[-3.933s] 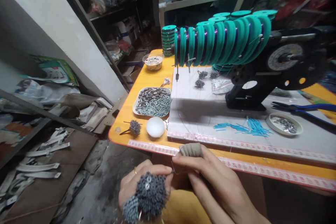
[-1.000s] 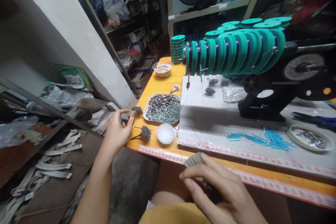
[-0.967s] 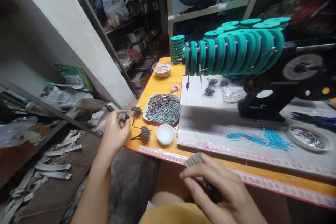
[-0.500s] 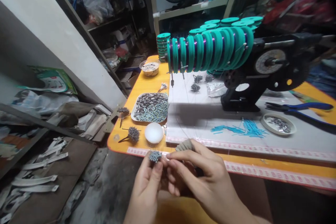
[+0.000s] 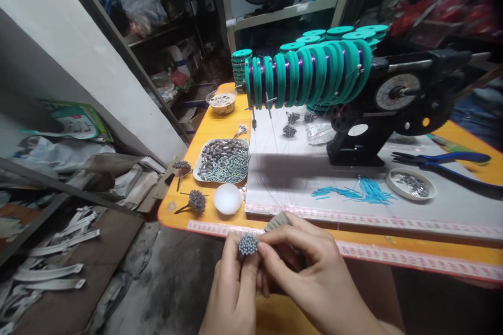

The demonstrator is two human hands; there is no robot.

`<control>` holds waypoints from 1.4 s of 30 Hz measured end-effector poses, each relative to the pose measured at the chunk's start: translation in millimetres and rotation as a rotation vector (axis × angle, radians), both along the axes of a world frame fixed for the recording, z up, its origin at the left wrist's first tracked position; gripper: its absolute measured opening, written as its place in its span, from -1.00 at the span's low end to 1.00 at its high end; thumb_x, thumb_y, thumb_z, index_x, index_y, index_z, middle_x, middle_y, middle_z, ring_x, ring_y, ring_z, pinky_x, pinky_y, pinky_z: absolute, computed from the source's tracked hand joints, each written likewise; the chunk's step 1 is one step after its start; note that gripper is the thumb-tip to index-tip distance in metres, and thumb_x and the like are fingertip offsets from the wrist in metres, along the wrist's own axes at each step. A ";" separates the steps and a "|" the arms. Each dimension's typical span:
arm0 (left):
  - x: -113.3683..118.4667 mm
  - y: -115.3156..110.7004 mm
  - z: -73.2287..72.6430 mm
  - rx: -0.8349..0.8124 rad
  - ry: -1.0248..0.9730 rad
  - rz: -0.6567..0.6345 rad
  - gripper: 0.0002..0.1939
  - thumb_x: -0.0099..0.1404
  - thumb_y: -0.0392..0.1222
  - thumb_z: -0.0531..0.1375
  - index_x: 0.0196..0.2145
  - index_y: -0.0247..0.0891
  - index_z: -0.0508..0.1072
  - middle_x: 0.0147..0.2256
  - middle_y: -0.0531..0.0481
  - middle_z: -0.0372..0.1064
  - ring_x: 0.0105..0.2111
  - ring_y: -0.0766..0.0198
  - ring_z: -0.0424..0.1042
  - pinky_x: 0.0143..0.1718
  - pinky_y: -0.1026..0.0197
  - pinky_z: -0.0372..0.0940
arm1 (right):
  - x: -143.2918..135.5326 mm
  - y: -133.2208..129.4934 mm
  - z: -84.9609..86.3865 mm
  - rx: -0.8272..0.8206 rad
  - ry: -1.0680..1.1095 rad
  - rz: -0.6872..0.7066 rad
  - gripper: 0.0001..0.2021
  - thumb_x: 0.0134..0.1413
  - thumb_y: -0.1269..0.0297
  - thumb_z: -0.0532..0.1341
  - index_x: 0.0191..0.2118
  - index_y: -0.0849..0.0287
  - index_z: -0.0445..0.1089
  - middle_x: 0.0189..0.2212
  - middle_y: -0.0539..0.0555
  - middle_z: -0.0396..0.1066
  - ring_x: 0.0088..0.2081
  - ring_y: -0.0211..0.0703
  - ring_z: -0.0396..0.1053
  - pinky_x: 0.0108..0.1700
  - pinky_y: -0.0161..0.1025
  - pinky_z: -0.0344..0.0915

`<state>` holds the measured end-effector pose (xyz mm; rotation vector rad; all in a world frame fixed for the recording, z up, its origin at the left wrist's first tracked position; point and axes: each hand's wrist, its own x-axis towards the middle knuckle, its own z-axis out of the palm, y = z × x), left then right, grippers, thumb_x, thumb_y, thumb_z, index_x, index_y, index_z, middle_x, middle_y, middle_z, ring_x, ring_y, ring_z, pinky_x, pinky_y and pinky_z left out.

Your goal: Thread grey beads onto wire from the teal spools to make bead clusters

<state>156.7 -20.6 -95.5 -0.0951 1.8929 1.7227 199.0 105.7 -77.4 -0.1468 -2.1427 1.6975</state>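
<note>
In front of the table edge, my left hand [image 5: 236, 282] is closed round a bundle of thin pieces with round blue-grey tips [image 5: 248, 245]. Its rounded head faces up between thumb and fingers. My right hand [image 5: 310, 267] meets the bundle's right side with thumb and forefinger pinched together. Whatever lies between those fingertips is too small or hidden to make out. A ribbed grey covering [image 5: 277, 222] wraps one right finger. Fine threads run down toward my hands from a row of green spools [image 5: 310, 76] on a black stand [image 5: 356, 141].
Left on the table are a tray of small grey and bluish pieces [image 5: 223, 161], a white dome [image 5: 228, 199] and dark bundles [image 5: 195, 202]. To the right lie blue strips [image 5: 367, 191], a round dish [image 5: 411, 185] and blue-handled pliers [image 5: 444, 157]. A measuring tape [image 5: 416, 259] lines the front edge.
My hands have drawn together and the bundle has shifted right, its head now turned up toward me. The right fingertips, apart from its head before, now touch it. The view has shifted slightly.
</note>
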 end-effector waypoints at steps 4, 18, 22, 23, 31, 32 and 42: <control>0.1 6.9 9.4 0.155 -0.139 0.016 -0.26 0.03 0.29 0.28 -0.03 -0.24 0.16 -0.51 0.14 0.18 -0.53 0.66 0.16 -0.47 0.52 0.14 | 4.6 -0.1 -5.5 0.111 0.030 -0.026 -0.71 0.24 0.34 0.09 -0.30 0.39 0.52 -0.37 0.06 0.23 -0.37 -0.85 0.23 -0.30 -0.95 0.20; -11.4 -16.5 -13.4 0.271 -0.176 -0.187 -0.37 0.18 0.27 0.16 -0.04 -0.19 0.01 -0.61 0.22 -0.20 -0.64 0.68 -0.06 -0.62 0.52 0.08 | 6.0 -6.5 -16.9 0.446 0.200 -0.188 -0.75 0.22 0.48 0.09 -0.24 0.25 0.54 -0.38 0.05 0.19 -0.28 -0.78 0.10 -0.21 -0.80 0.05; -10.4 -17.0 -14.6 0.254 -0.162 -0.166 -0.33 0.15 0.30 0.17 -0.02 -0.18 0.00 -0.63 0.23 -0.21 -0.66 0.68 -0.07 -0.63 0.54 0.08 | 7.3 -5.1 -14.8 0.465 0.238 -0.194 -0.78 0.18 0.50 0.12 -0.22 0.24 0.53 -0.38 0.05 0.19 -0.28 -0.77 0.10 -0.20 -0.80 0.08; -10.3 -17.3 -14.0 0.251 -0.160 -0.162 -0.31 0.15 0.31 0.17 0.00 -0.18 0.00 -0.63 0.24 -0.21 -0.66 0.68 -0.07 -0.64 0.55 0.08 | 7.4 -4.0 -13.5 0.460 0.247 -0.194 -0.78 0.16 0.52 0.13 -0.21 0.24 0.53 -0.37 0.05 0.20 -0.28 -0.78 0.11 -0.20 -0.81 0.09; -9.3 -15.7 -9.3 0.234 -0.221 -0.234 -0.18 0.09 0.36 0.18 0.09 -0.15 -0.06 -0.66 0.27 -0.22 -0.68 0.69 -0.07 -0.65 0.57 0.08 | 6.8 1.6 -13.0 0.288 0.197 -0.130 -0.77 0.08 0.53 0.21 -0.22 0.14 0.55 -0.38 -0.02 0.23 -0.30 -0.85 0.18 -0.25 -0.91 0.16; -9.0 -15.0 -8.9 0.233 -0.226 -0.241 -0.17 0.09 0.38 0.18 0.09 -0.15 -0.06 -0.66 0.28 -0.22 -0.69 0.69 -0.07 -0.66 0.57 0.07 | 6.7 1.4 -13.9 0.270 0.187 -0.124 -0.77 0.08 0.52 0.21 -0.22 0.11 0.55 -0.39 -0.02 0.23 -0.30 -0.85 0.18 -0.25 -0.92 0.17; -9.2 -16.0 -7.7 0.236 -0.194 -0.223 -0.23 0.13 0.35 0.16 0.07 -0.17 -0.04 -0.67 0.28 -0.21 -0.69 0.69 -0.07 -0.65 0.57 0.09 | 6.3 0.7 -9.4 0.269 0.218 -0.134 -0.84 0.04 0.51 0.25 -0.29 0.18 0.56 -0.40 -0.03 0.25 -0.32 -0.85 0.22 -0.26 -0.91 0.21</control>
